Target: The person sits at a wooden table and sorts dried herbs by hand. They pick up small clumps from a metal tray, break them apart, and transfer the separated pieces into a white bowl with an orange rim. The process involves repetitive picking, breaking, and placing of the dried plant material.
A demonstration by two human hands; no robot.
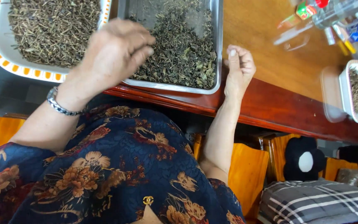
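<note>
The person wore a dark navy garment [117,166] printed with large flowers in orange, rust and cream, the cloth faintly textured. Its sleeves were short, so both forearms were bare. A silver-coloured linked bracelet [59,103] circled the left wrist. A small gold-coloured clasp [148,200] sat at the neckline.

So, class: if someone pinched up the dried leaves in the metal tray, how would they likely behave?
The dried leaves look curled and shrivelled, so probably light and brittle. They lie as a loose heap in the metal tray, so a pinch by the left hand would likely shed bits.
</note>
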